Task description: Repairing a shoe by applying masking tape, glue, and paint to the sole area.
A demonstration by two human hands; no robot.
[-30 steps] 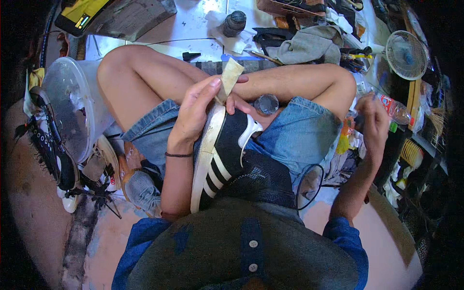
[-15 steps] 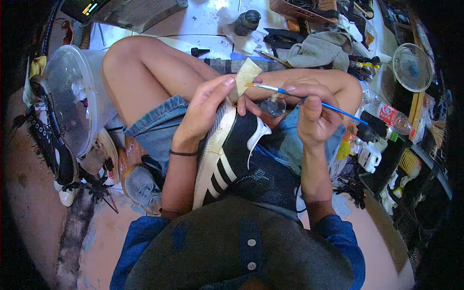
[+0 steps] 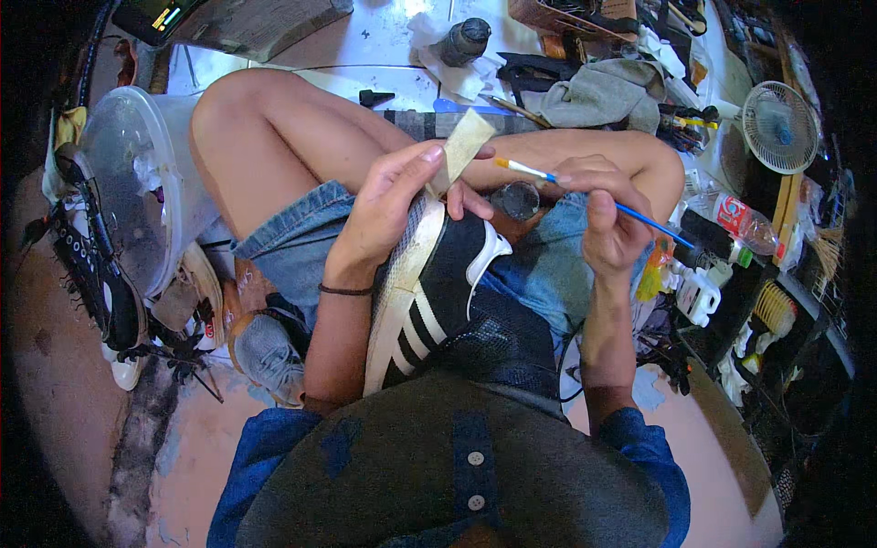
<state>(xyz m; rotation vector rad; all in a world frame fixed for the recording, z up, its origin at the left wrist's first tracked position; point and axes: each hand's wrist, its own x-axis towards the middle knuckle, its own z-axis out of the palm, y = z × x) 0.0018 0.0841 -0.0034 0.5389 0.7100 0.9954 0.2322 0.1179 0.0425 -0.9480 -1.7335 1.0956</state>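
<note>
My left hand point(image 3: 388, 196) pinches a pale yellow strip point(image 3: 468, 144) between thumb and fingers, its free end pointing up and away. Whether the strip's lower end joins the shoe is hidden by my fingers. Beneath that hand a black shoe point(image 3: 457, 260) with white stripes and a white sole edge lies in my lap, toe away from me. A blue-handled paintbrush point(image 3: 660, 225) is gripped in my right hand point(image 3: 610, 215), its orange-tipped bristles pointing left, just apart from the strip. Between the hands sits a small clear cup point(image 3: 517, 200), partly covered by shadow.
At left stand a clear plastic tub point(image 3: 128, 183), a black shoe with laces point(image 3: 96, 265) and a grey shoe point(image 3: 268, 352). Beyond my legs lie a dark bottle point(image 3: 466, 42) and a grey cloth point(image 3: 603, 96). A plastic bottle point(image 3: 744, 224) and white basket point(image 3: 779, 128) are at right.
The paintbrush in my right hand has moved right, its tip drawing away from the strip. My left hand, the strip and the shoe have hardly shifted.
</note>
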